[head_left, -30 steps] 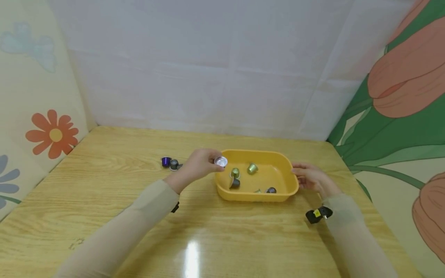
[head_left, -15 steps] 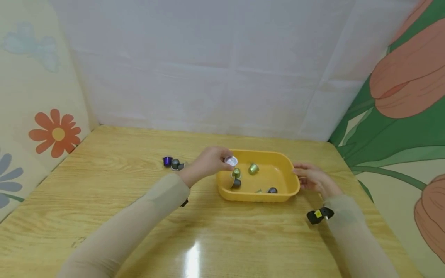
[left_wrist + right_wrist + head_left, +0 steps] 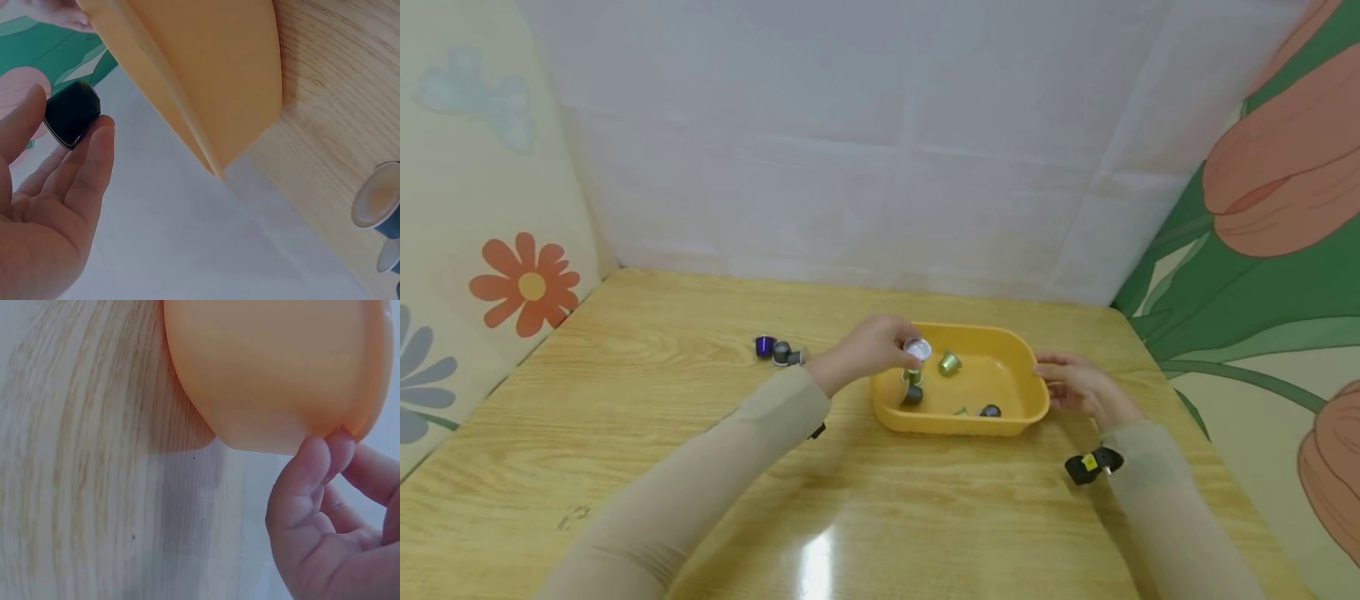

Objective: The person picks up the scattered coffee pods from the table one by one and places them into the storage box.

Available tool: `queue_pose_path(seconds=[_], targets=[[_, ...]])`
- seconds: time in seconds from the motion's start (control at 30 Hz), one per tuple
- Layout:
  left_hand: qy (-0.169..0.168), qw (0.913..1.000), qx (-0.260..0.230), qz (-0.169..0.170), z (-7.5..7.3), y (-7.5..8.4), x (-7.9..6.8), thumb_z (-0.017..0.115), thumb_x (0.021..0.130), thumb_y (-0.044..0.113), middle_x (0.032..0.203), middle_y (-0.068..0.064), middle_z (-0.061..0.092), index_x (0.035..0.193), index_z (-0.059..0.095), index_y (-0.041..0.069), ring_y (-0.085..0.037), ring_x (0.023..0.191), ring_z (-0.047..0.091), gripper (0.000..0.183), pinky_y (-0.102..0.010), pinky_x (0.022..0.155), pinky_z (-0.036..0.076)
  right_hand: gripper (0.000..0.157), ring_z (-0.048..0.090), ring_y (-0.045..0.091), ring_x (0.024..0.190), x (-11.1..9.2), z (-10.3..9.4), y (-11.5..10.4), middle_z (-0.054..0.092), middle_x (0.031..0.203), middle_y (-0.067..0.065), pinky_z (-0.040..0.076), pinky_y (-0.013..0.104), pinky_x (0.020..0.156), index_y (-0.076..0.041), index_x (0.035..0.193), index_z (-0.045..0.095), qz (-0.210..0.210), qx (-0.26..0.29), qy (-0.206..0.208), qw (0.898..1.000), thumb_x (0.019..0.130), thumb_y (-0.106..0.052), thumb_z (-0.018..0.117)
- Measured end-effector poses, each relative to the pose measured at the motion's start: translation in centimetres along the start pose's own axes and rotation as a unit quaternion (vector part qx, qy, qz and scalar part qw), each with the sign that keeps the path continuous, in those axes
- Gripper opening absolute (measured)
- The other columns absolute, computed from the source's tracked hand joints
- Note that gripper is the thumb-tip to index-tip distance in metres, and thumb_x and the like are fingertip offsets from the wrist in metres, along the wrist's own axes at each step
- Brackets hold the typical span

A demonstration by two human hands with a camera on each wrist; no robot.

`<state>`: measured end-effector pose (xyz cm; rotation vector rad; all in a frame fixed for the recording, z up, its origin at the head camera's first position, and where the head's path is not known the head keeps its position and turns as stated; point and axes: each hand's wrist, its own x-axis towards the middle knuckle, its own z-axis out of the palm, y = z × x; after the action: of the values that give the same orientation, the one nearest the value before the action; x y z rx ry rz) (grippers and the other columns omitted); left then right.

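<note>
My left hand [image 3: 872,343] pinches a coffee capsule [image 3: 72,114] between thumb and fingertips, over the left part of a yellow plastic tub [image 3: 962,426]. The capsule has a dark body in the left wrist view; in the head view its silvery foil lid faces me. Inside the tub lie several capsules, among them a green one [image 3: 950,362] and a black one [image 3: 913,395]. At the tub's right end my right hand [image 3: 1082,390] holds the rim, its curled fingertips [image 3: 314,456] against the outer wall in the right wrist view.
Left of the tub, a purple capsule [image 3: 765,346] and dark capsules [image 3: 782,353] sit on the wooden table [image 3: 880,517], partly near my left wrist. A white sheet [image 3: 850,150] hangs behind the table. Flower-patterned panels [image 3: 1270,183] flank both sides.
My left hand has moved right with the capsule, from the tub's left rim to over its inside. The right hand stays at the tub's right end.
</note>
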<state>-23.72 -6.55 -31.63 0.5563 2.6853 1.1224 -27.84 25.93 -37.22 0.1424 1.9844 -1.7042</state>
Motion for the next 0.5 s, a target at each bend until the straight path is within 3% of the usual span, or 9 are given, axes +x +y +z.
queue_pose_path(seconds=[0.5], targets=[[-0.025,0.9997,-0.005,0.007,1.5,0.1,2.2,0.075,0.086,0.010,0.116,-0.014,0.066,0.125,0.061,-0.004,-0.024,0.104,0.062,0.043,-0.033,0.091,0.051,0.051,0.060,0.013,0.070,0.0,0.0,0.0,0.062,0.084,0.000,0.054,0.026,0.063,0.006,0.144,0.030,0.002,0.007,0.002,1.000,0.101,-0.011,0.051]])
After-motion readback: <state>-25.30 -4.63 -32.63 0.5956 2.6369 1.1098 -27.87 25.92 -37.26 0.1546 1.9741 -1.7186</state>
